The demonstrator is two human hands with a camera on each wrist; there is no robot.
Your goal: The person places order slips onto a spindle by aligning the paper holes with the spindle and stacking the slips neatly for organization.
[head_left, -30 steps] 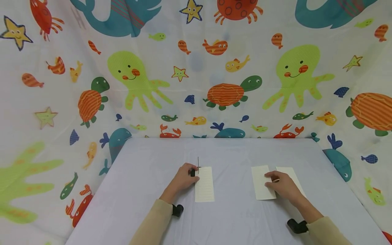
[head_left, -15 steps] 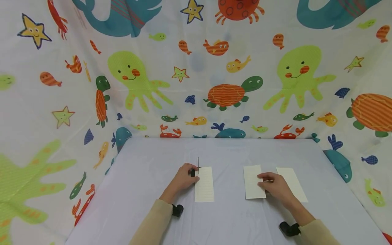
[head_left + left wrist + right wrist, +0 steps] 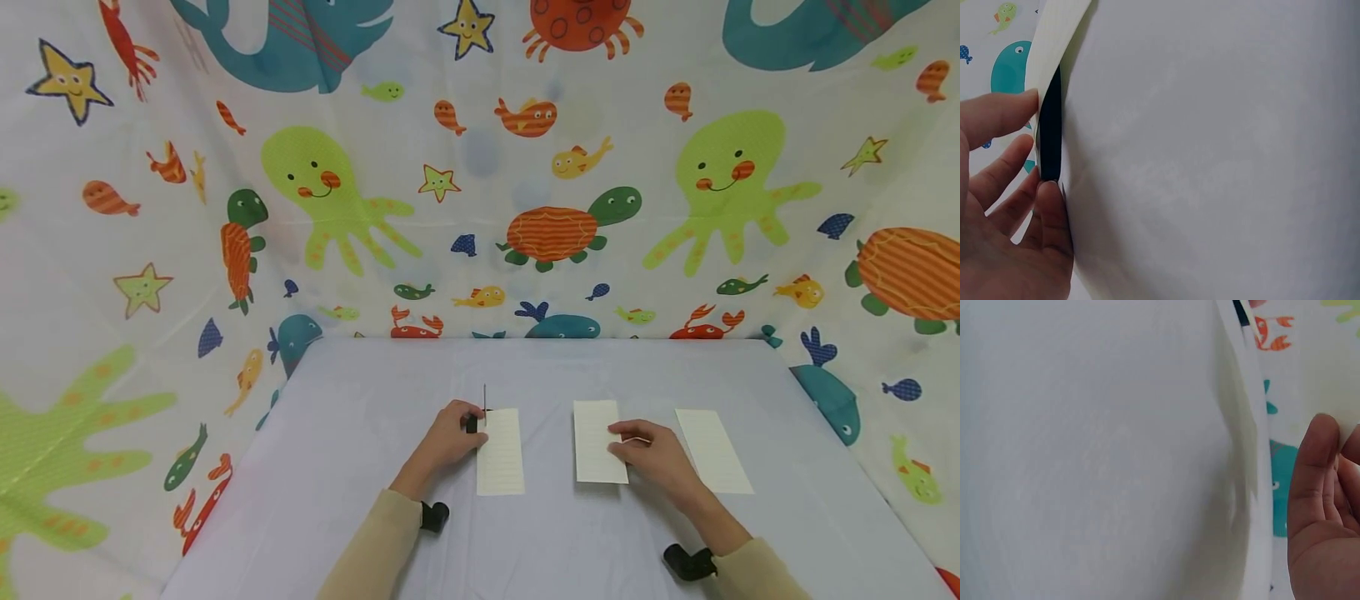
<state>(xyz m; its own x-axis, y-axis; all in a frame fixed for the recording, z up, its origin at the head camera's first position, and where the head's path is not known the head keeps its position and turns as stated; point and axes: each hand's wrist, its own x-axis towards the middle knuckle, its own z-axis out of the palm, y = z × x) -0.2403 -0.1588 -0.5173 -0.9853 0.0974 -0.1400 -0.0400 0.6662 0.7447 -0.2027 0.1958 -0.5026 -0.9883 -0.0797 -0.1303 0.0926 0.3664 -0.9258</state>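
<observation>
Pale lined paper sheets are in the head view. My left hand [image 3: 448,435] is at the upper left edge of one sheet [image 3: 501,454], its thumb on the paper, and holds a narrow black object [image 3: 471,423]. In the left wrist view that black object [image 3: 1051,128] stands against the bent paper [image 3: 1054,37] with fingertips at its end; its kind does not show. My right hand [image 3: 654,454] pinches the right edge of a second sheet [image 3: 596,442], which casts a shadow beneath it. The same sheet [image 3: 1325,387] shows faintly in the right wrist view.
A third sheet [image 3: 716,452] lies on the white-covered table [image 3: 360,408] to the right, beyond the right hand. A curtain with sea animals [image 3: 465,167] hangs behind the table and along both sides. Black wrist cameras [image 3: 435,517] sit on both wrists.
My right hand has moved left with its sheet, away from the third sheet, which now shows more fully. My left hand has stayed in place on the first sheet and the black object.
</observation>
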